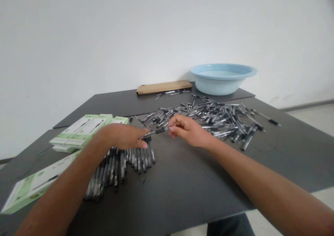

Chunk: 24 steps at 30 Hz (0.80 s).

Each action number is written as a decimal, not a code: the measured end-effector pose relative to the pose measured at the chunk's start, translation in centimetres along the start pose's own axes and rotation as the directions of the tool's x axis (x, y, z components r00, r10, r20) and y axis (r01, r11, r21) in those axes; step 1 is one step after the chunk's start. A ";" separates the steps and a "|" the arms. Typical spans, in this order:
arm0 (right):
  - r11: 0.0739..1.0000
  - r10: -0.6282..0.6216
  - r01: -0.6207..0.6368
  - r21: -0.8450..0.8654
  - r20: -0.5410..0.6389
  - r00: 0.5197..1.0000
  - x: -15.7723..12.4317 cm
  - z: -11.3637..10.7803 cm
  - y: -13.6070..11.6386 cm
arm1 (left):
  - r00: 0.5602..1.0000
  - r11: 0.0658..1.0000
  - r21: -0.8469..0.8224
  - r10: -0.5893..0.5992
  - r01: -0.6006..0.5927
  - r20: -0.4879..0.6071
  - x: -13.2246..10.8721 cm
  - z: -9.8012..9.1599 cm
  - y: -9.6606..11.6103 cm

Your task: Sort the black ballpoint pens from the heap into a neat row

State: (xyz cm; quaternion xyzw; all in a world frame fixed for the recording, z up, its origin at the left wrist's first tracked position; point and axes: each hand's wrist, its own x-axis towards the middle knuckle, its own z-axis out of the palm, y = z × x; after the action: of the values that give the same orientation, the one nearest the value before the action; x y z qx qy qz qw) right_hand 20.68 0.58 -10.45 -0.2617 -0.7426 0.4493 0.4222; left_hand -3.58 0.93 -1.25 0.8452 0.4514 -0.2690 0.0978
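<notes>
One slim clear-and-black plastic pen, held above a dark grey tabletop between the ordered row of pens and the loose heap of pens: left hand pinching one end, right hand fingertips closed on the other; best handled, one would judge, with light pressure and both ends in line. Containers: white-and-green printed card boxes, contents unseen; pale blue round plastic basin, its floor hidden; long flat brown cardboard box, contents unseen.
</notes>
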 end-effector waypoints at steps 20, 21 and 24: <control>0.999 0.023 -0.022 -0.041 0.003 1.000 0.0 0.0 -0.2 | 1.000 0.999 -0.047 -0.005 0.005 0.008 0.2 0.5 -0.5; 0.999 0.023 -0.023 -0.038 0.002 1.000 0.0 0.0 -0.2 | 1.000 0.999 -0.052 -0.003 0.003 0.005 0.2 0.4 -0.5; 0.999 0.021 -0.021 -0.035 0.003 1.000 0.0 0.0 -0.2 | 1.000 0.998 -0.062 0.008 -0.007 0.002 0.2 0.4 -0.5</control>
State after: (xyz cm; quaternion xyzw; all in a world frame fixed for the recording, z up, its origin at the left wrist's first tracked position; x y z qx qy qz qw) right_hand 20.65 0.47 -10.29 -0.2761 -0.7481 0.4414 0.4116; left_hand -4.05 1.13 -1.68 0.8431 0.4562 -0.2556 0.1256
